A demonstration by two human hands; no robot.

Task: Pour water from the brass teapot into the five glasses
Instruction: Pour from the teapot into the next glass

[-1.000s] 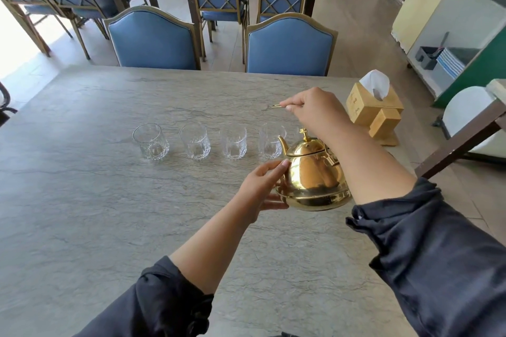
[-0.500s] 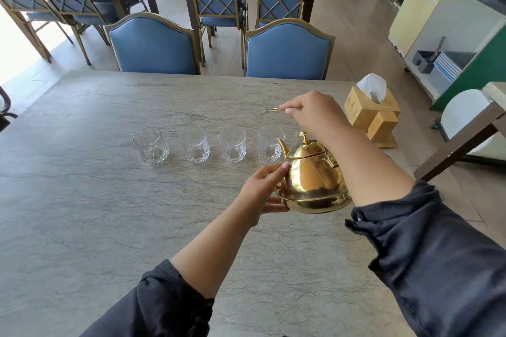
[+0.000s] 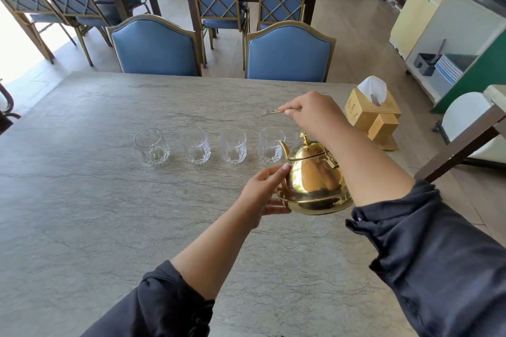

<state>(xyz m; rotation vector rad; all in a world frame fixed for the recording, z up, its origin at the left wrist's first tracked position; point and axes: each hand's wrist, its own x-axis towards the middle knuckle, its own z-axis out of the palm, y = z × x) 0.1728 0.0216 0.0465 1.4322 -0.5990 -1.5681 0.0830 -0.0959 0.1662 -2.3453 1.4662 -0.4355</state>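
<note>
Teapot point(image 3: 315, 180) at 3 o'clock of table point(image 3: 82, 200), just near side of glasses point(image 3: 152, 150). Left hand point(image 3: 262, 194) cupped against its side; right hand point(image 3: 315, 115) closed on raised handle point(image 3: 276, 111). Four glasses visible in row — apparently empty, clear glass hard to judge. Fifth mostly hidden behind right arm. No pouring seen; all fills presumably left.

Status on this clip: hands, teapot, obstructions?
Right hand gripping handle; left hand steadying brass teapot. Spout near rightmost glasses. Nothing blocking.
</note>
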